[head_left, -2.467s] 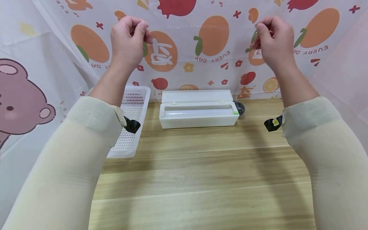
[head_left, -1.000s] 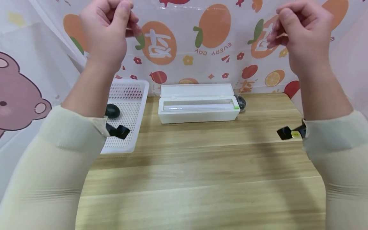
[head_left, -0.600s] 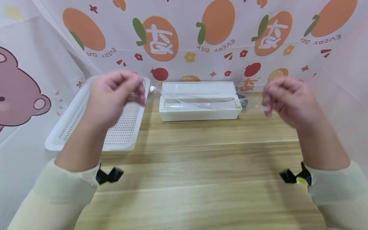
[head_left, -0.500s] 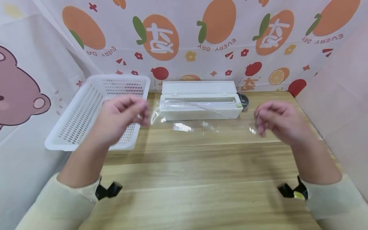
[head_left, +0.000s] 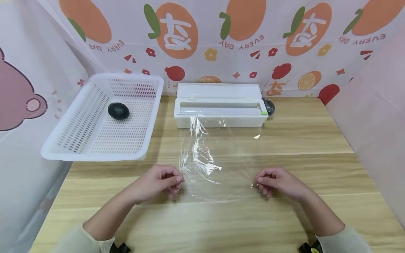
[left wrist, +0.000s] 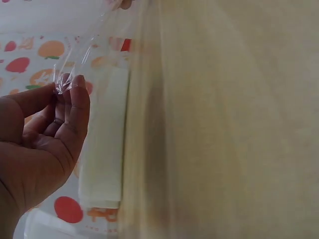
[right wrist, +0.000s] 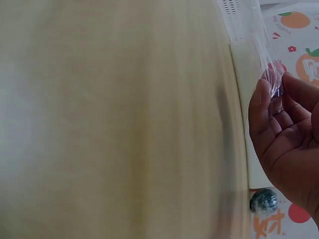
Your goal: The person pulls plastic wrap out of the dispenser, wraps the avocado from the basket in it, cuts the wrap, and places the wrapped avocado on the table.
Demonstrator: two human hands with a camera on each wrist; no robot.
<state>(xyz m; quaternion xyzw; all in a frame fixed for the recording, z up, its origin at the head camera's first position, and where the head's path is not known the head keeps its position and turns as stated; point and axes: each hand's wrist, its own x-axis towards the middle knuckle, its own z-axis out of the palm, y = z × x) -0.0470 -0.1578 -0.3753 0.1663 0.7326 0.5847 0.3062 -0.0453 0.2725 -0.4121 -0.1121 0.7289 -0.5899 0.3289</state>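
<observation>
Plainly, the head view shows clear film (head_left: 202, 156) stretching from the white box (head_left: 226, 101) to the left hand (head_left: 159, 182) and right hand (head_left: 280, 182); the box lies beyond both, long axis left to right, neither hand clearly nearer. Left-wrist view: this hand pinches 1 gathered film edge. Right-wrist view: this hand pinches the other.
</observation>
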